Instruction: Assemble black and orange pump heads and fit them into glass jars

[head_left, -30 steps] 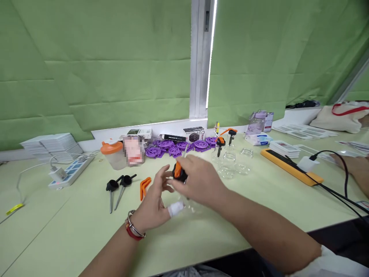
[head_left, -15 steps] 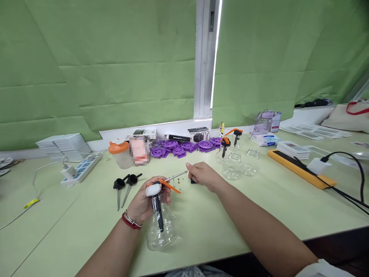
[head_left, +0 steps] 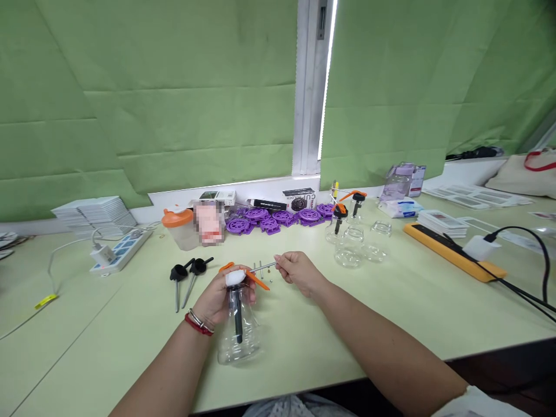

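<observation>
Gripping a clear bottle (head_left: 249, 341) by the neck, left hand (head_left: 216, 298) wrapped round it
Bottle's body is right below that hand, can't tell if the base touches the table. Orange lever (head_left: 259, 281) pokes out beside the fingers; right hand (head_left: 299, 272) is off to the right, pinching the end of the thin metal tube (head_left: 267, 266). Two black parts (head_left: 178, 273) lie left of it all.

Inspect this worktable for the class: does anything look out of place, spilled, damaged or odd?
I see no spill or obvious damage. The left hand wears a white wrapping, odd because the rest of that hand is bare. Small loose pieces lie scattered near the orange lever, looking stray.
</observation>
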